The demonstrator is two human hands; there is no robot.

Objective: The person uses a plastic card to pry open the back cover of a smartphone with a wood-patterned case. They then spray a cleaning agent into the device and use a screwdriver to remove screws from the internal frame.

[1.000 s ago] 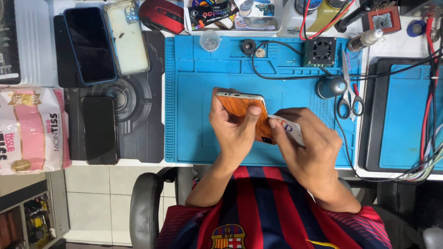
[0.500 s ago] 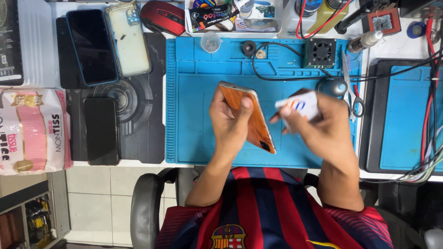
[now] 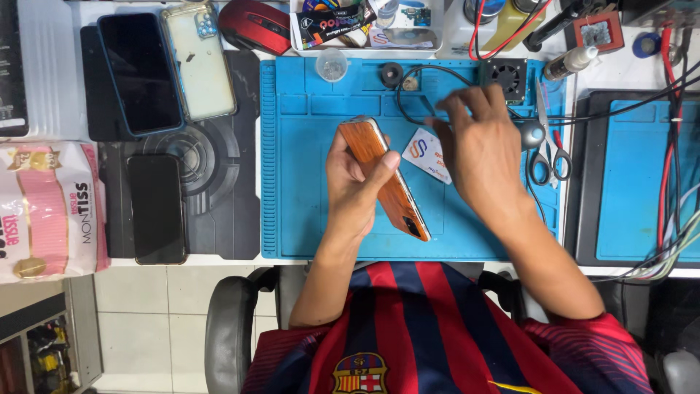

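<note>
- Where the blue mat (image 3: pixel 306 219) covers the counter (image 3: pixel 627 73), a phone (image 3: pixel 383 179) with an orange wood-look back is gripped in the left hand (image 3: pixel 357 186), fingers and thumb wrapped round its edges, tilted, above the mat.
- The right hand (image 3: pixel 485 149) is held open above the mat, fingers spread, nothing held.
- A small white card (image 3: pixel 425 153) is seen flat on the mat, between the phone and the right hand.
- Scissors (image 3: pixel 548 157) are noted just right of that hand.
- Three phones (image 3: pixel 142 73) and a tissue pack (image 3: pixel 47 211) are laid out far left.
</note>
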